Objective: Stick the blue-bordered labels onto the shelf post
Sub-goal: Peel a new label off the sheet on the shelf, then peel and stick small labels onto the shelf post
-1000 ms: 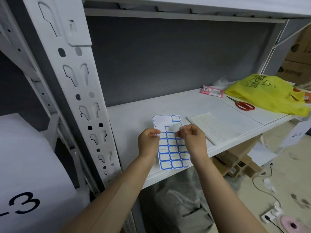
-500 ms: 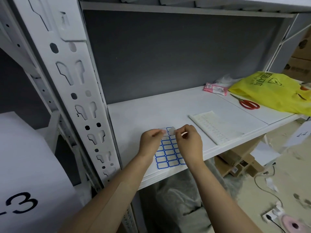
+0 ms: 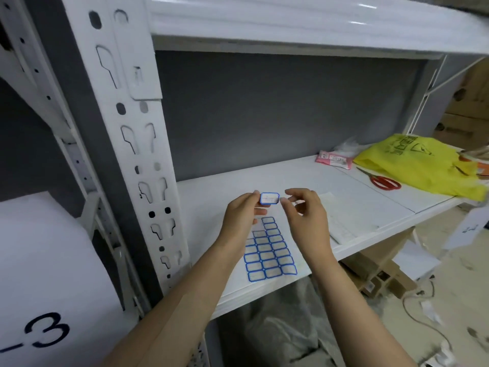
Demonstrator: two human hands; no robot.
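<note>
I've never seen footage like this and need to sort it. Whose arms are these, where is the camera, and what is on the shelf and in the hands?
There is no machine here. A person wears a wide-angle camera on the head, looking forward and down, so the two bare arms are that person's own. The left hand pinches one small blue-bordered label by its left edge, held above the shelf. The right hand has its curled fingertips at the label's right edge; I cannot tell whether they touch it. Below, on the white shelf board, lies the label sheet, with some spots near its top blank. Further right lie a white paper, red-handled scissors, a pink packet and a yellow bag. The slotted shelf post, where the label should go, stands at the left.
</note>
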